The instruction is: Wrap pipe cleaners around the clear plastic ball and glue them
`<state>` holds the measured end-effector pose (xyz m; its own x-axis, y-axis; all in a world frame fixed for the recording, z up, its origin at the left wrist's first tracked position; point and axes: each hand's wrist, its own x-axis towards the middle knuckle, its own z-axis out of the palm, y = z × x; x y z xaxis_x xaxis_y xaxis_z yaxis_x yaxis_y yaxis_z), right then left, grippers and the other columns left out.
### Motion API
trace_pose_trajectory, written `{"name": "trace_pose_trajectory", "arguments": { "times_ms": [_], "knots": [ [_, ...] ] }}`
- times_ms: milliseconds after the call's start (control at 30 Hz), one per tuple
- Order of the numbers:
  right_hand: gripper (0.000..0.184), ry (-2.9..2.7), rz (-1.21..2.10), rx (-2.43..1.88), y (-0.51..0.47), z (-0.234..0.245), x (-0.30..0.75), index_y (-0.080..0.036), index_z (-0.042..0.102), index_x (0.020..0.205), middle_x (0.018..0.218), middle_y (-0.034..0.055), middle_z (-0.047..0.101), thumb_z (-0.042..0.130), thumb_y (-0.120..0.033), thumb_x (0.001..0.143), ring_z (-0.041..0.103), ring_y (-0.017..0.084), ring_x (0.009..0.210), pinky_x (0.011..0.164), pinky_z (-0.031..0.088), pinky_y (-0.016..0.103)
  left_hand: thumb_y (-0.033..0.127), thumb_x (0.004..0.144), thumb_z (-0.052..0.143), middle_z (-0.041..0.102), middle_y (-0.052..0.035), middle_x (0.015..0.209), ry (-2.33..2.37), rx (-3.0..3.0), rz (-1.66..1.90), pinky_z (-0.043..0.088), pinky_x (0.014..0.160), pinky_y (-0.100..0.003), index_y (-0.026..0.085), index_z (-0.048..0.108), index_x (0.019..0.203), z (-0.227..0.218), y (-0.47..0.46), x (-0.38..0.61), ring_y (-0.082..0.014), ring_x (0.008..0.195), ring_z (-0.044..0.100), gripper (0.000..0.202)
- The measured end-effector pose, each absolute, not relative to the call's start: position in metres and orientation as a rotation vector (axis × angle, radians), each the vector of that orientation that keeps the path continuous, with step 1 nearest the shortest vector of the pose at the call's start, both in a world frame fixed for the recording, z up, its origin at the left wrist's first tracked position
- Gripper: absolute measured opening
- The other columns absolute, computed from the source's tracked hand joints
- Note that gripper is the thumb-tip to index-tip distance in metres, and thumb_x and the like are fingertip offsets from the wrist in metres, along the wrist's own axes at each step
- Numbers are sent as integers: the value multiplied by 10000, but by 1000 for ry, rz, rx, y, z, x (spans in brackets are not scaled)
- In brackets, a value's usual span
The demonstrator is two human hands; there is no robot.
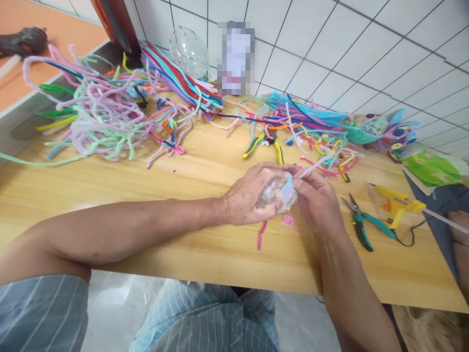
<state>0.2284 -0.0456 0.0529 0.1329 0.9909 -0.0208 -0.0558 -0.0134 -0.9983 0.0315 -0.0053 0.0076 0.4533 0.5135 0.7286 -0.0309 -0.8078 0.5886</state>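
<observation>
My left hand (246, 194) is wrapped round a clear round ball (273, 191) with coloured specks inside. A light blue and a pale lilac strip run along the ball's right side. At that side my right hand (318, 196) pinches a pale lilac pipe cleaner (315, 165), whose free end sticks up to the right and bends. Its other end meets the ball, but the fingers hide how. Just below the hands lie a pink fuzzy disc (287, 220) and a short dark pink pipe cleaner piece (261, 235) on the wooden table.
Yellow-handled pliers (279, 150) lie beyond my hands. Teal-handled pliers (366, 222) and a yellow glue gun (397, 203) with a cord are at right. Pipe cleaner heaps (106, 115) cover the back left. A phone (236, 58) leans against the tiled wall; a clear speckled balloon (189, 51) is beside it.
</observation>
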Motion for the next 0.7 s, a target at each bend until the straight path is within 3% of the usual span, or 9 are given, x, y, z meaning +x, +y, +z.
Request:
{"name": "trace_pose_trajectory", "arguments": {
  "times_ms": [467, 700],
  "knots": [
    [119, -1113, 1076, -1239, -46, 52, 226, -304, 807, 911, 1165, 22, 830, 843, -342, 804, 749, 250, 1083, 961, 596, 427, 339, 925, 675, 613, -182, 1429, 423, 2147, 1289, 518, 1170, -571, 232, 465, 1413, 6, -3, 31, -333, 1390, 597, 541],
    [131, -1082, 1086, -1234, -46, 52, 226, -293, 819, 913, 1147, 23, 828, 854, -337, 795, 741, 238, 1050, 980, 570, 418, 421, 1052, 521, 612, -177, 1440, 370, 2092, 1216, 499, 1200, -545, 221, 486, 1413, 11, -1, 24, -305, 1389, 593, 414]
  ]
}}
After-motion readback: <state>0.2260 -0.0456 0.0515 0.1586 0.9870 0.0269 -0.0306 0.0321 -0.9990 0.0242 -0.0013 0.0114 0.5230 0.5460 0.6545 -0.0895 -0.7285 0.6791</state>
